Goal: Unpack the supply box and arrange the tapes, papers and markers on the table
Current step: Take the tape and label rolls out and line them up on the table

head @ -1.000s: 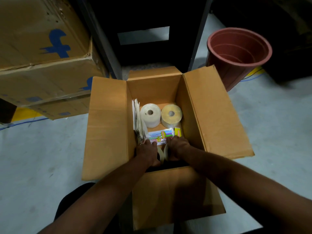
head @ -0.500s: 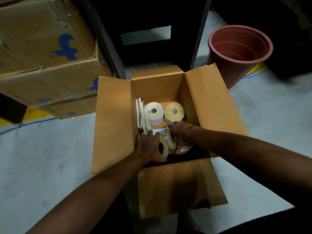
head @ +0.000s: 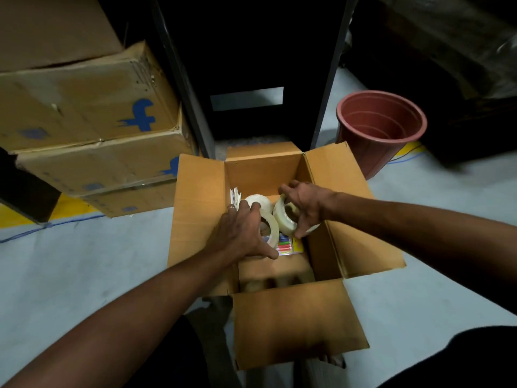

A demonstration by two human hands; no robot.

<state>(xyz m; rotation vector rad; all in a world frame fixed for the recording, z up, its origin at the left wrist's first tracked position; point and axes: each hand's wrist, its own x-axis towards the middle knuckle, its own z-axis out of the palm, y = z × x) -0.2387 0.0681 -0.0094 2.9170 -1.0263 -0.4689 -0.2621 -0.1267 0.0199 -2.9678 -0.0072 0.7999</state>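
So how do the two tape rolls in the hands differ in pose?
The left hand grips the left tape roll lower, near the marker pack. The right hand holds the right tape roll higher, its hole facing the camera. Both are pale and over the open supply box.

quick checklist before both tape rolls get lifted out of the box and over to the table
1. Left hand grips its tape roll: ok, thumb and fingers wrap round it.
2. Right hand grips the second tape roll: ok, fingers curl over its rim.
3. Rolls free of the other contents: ok, both are raised above the marker pack.
4. Way out of the supply box: ok, all flaps are folded outward.
5. Papers out of the way: ok, they stand against the left wall.
6. Spot on the table: cannot tell, no tabletop is in view.
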